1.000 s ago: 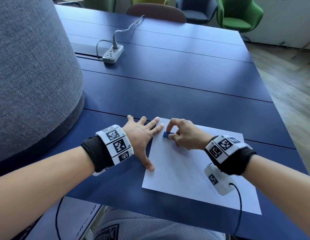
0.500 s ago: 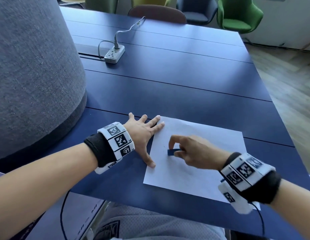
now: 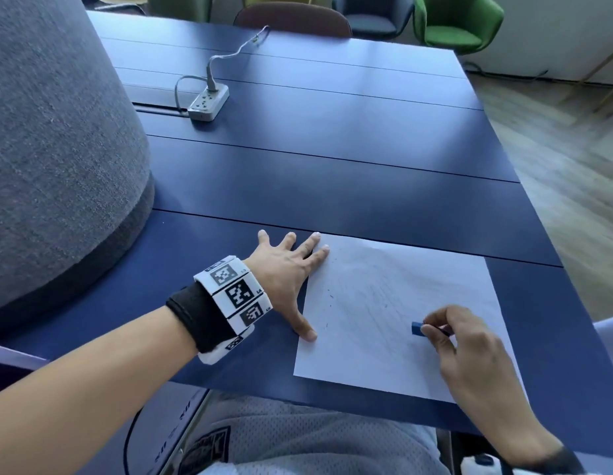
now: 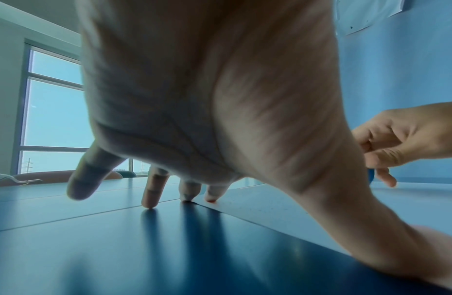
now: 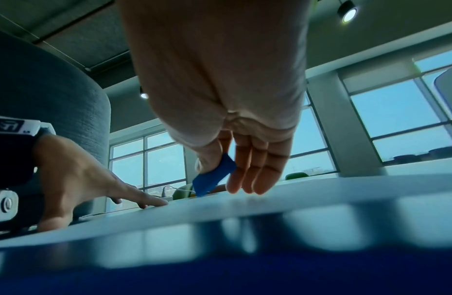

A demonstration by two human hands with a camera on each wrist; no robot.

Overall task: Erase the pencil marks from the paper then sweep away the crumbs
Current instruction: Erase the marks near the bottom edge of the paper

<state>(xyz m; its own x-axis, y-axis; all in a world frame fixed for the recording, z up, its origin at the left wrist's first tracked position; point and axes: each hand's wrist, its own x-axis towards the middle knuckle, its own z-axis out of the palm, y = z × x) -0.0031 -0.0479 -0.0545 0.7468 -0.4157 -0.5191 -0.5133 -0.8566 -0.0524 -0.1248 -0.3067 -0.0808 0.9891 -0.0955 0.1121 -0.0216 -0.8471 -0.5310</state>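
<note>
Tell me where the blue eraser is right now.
In the head view the blue eraser is pinched in the right hand, over the near right part of the paper, across from the left hand.

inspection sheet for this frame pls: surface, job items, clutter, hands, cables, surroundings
Surface: dark blue table, slatted.
Job's things: white paper flat at the near edge, faint pencil marks and dark crumbs on it; blue eraser tip on the paper.
Clutter: nothing seen.
Grippers: left hand spread flat, pinning the paper's left edge; right hand pinches the eraser.
Cables: power strip with grey cable; black wire under the table.
Surroundings: grey fabric partition, green chair, wood floor.
</note>
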